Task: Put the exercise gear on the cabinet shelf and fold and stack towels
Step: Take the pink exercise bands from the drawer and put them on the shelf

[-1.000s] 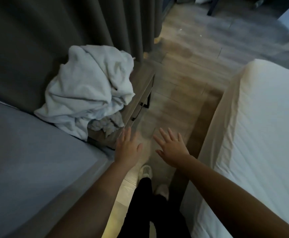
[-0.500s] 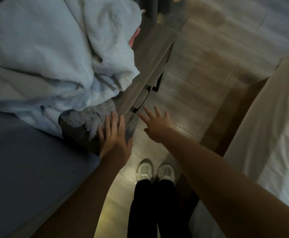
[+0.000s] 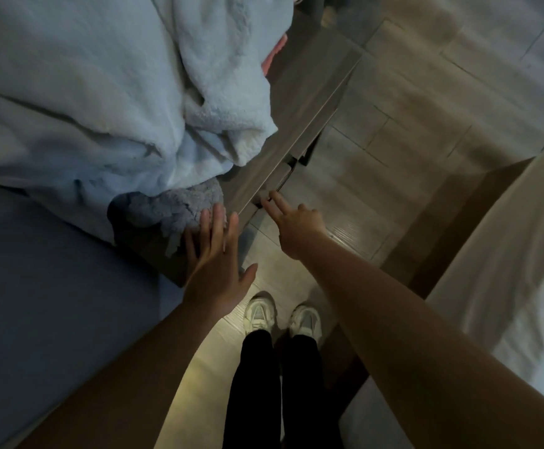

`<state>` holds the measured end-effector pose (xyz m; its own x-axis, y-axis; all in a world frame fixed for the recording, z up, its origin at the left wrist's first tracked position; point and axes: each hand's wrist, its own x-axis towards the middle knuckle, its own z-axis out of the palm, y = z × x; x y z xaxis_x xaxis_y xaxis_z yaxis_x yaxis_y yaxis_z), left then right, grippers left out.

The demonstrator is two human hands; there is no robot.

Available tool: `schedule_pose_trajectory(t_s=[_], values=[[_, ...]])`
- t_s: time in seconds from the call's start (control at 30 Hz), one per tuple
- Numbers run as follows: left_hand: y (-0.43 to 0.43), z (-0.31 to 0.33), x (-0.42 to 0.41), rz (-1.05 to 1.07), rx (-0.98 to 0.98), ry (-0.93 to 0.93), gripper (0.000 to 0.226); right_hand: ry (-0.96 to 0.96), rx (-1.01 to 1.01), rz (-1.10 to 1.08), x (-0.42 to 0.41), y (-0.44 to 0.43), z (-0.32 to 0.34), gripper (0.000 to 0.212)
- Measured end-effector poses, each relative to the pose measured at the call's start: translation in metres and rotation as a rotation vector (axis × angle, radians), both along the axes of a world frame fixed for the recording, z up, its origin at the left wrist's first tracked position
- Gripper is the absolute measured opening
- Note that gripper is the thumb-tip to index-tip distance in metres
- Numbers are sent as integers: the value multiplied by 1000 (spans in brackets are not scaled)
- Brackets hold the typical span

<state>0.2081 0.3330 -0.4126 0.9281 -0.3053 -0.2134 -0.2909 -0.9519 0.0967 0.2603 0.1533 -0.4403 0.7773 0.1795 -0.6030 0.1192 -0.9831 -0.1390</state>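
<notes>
Head view, looking down: your left hand [image 3: 214,267] lies flat, fingers straight, on the near corner of the cabinet [image 3: 300,102], fingertips touching a grey towel [image 3: 173,205]. A crumpled white towel [image 3: 118,92] is heaped over the grey one, covering the cabinet's left side. Your right hand [image 3: 296,226] holds nothing; two straight fingers touch the cabinet's front edge.

Bedroom, grey-sheeted bed [image 3: 53,303], white-sheeted bed [image 3: 507,286], bedside cabinet [image 3: 296,118] between, plank floor [image 3: 410,108]
</notes>
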Motion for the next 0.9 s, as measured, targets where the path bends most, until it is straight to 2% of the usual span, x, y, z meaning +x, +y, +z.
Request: schedule_pose_trajectory(t_s=[0.2,0.33,0.4,0.5,0.57,0.6,0.67,0.73,0.9], values=[[-1,4,2,3,17,71,103,25,-35,32,-33,-27,4,99],[-3,6,3,18,26,104,110,138,-39,39,-65,-60,11,89],[-5,6,3,19,45,112,112,192,182,-191,-76,-69,20,82],[-5,6,4,16,57,122,111,173,754,-846,-82,-72,36,74],[-5,7,5,7,57,126,108,237,947,-1174,-81,-65,45,68],[-6,7,5,5,60,126,107,243,964,-1309,-80,-60,46,63],[-6,7,5,0,73,123,105,189,851,-1464,-78,-55,44,52],[-6,8,6,-9,88,128,106,154,740,-1479,-80,-53,41,45],[-7,13,6,-19,94,143,105,189,710,-1536,-95,-61,43,39]])
